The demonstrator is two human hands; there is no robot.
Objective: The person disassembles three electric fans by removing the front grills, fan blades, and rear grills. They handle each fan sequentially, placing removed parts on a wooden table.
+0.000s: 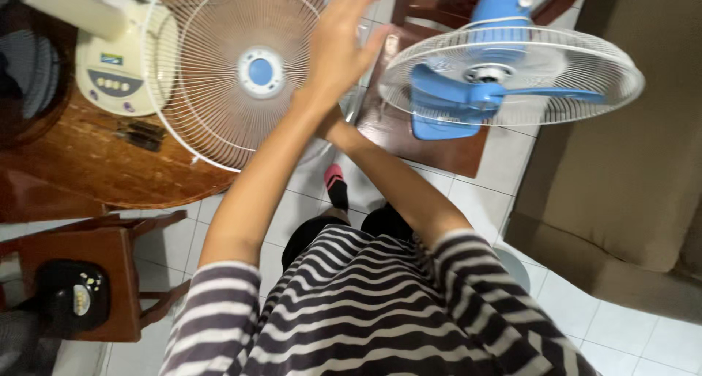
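While the front fan guard (245, 69) lies detached on the round wooden table (95, 164), blue blades (468, 98) remain mounted inside the rear guard (585, 84); left hand (340, 43) open, holding nothing visible; right hand (335, 127) hidden, grip unclear.

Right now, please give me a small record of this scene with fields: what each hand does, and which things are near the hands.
left hand: raised, open palm, against the round white wire fan guard with blue centre disc
right hand: mostly hidden behind the left wrist; its grip cannot be told
fan guard position: tilted, over the edge of the round brown wooden table
on table: cream fan base with button panel
to the right: fan head with blue blades inside a white wire cage
lower left: black device on a wooden chair
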